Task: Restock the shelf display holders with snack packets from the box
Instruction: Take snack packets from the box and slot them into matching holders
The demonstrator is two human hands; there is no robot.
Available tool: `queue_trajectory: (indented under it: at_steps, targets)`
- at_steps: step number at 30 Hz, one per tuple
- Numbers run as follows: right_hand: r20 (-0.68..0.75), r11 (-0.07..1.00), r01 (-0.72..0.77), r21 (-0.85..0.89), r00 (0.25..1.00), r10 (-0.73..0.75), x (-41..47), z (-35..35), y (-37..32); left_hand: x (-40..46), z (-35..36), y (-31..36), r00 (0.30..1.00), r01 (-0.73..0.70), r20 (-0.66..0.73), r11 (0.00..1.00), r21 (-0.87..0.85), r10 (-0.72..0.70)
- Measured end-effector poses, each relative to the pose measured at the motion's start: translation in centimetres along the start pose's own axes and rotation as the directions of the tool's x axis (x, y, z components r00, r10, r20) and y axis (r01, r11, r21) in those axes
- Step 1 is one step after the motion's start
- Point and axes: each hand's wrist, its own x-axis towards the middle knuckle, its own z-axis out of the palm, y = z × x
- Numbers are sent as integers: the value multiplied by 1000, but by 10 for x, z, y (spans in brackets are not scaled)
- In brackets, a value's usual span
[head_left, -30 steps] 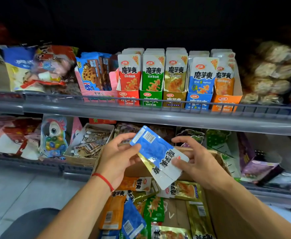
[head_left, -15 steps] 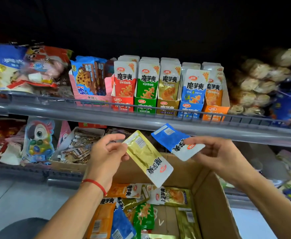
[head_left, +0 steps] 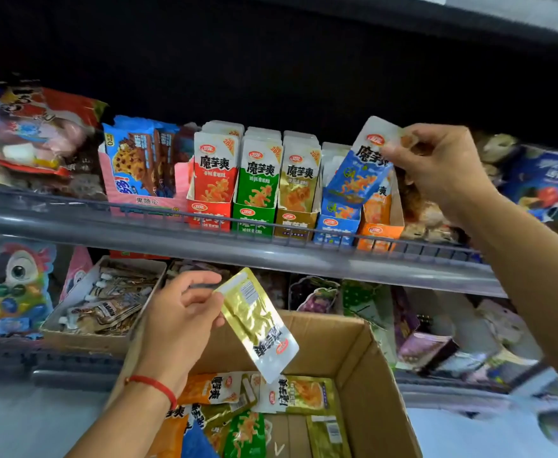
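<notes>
My right hand (head_left: 436, 166) pinches the top of a blue snack packet (head_left: 358, 173), tilted, its lower end in the blue display holder (head_left: 335, 226) on the upper shelf. My left hand (head_left: 178, 322) pinches a gold packet (head_left: 257, 325), back side up, above the open cardboard box (head_left: 366, 375). Red (head_left: 209, 216), green (head_left: 253, 219), gold (head_left: 295, 223) and orange (head_left: 378, 231) holders stand in the same row with upright packets. Several orange, green, gold and blue packets (head_left: 234, 421) lie loose in the box.
A grey shelf rail (head_left: 138, 239) with a low wire guard runs in front of the holders. Cookie packs (head_left: 138, 163) stand left of them, bagged snacks (head_left: 429, 213) right. The lower shelf holds a tray of sachets (head_left: 105, 302) and a parrot-shaped toy pack (head_left: 13, 285).
My right hand has lifted the blue packet from above the box up to the blue holder and turned it face-forward. My left hand still holds the gold packet over the box. The view tilted upward.
</notes>
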Motion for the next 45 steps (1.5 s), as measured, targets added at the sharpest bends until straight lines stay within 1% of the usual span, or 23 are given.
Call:
queue_trajectory:
  at_steps: [5,8,10,13,16,18,19,21,24,25,26,27,28,29,30,32,33,34,36,39,42,44,45]
  targets:
    - [84,982,-75,-172,992,91,23,7,17,-1,-1,3,1000,11,16,1000,-23,-10]
    - [120,961,-72,-268,987,108,25,17,24,1,-3,4,1000,20,18,999,-45,-19]
    - [108,920,-20,-391,992,68,24,26,26,2,-4,5,999,30,21,997,-78,-28]
    - [120,810,96,-579,992,-33,18,39,33,4,-4,6,998,58,33,987,-150,-53]
    - [75,749,109,-653,994,-80,6,46,33,4,-6,9,996,81,40,970,-228,-74]
    - [12,762,117,-637,990,-142,-8,50,24,3,-7,11,995,97,46,954,-285,-88]
    - [11,786,153,-599,983,-183,-19,52,17,2,-7,12,994,105,50,944,-312,-94]
    - [71,844,246,-476,968,-242,-50,63,6,1,-8,14,992,121,64,928,-352,-105]
    - [242,920,278,-276,946,-214,-99,75,2,0,-8,16,990,138,72,902,-409,-118]
    - [330,930,296,-219,919,-215,-112,76,3,-1,-9,16,989,150,76,890,-430,-129]
    - [439,929,328,-174,870,-225,-120,76,6,0,-10,17,986,169,83,876,-452,-148]
    - [553,922,360,-142,802,-228,-126,74,9,0,-11,17,981,195,92,858,-474,-172]
    - [636,915,385,-118,737,-228,-130,73,12,0,-13,17,975,222,102,839,-496,-198]
    - [667,911,402,-95,705,-241,-132,72,13,1,-14,17,968,251,119,819,-517,-221]
    - [645,908,413,-69,713,-276,-133,73,13,2,-16,16,959,282,145,797,-535,-242]
    - [490,904,426,-30,795,-358,-129,76,6,2,-15,17,941,338,210,759,-557,-265]
    - [406,911,412,-32,838,-365,-123,76,-1,1,-14,17,936,350,233,757,-551,-264]
    - [343,927,373,-47,877,-336,-114,74,-8,0,-13,17,936,348,241,769,-536,-256]
    - [268,946,289,-145,932,-243,-87,67,-22,-1,-10,17,943,328,227,800,-502,-244]
    - [196,904,262,-337,959,-205,-36,49,-36,0,-10,17,948,314,198,840,-442,-250]
    - [158,873,243,-422,968,-193,9,40,-43,1,-12,18,949,309,187,864,-398,-253]
    - [177,849,233,-474,970,-167,33,40,-43,1,-13,20,949,308,187,871,-384,-253]
    - [214,829,239,-505,965,-148,43,43,-42,2,-13,20,949,307,189,874,-377,-252]
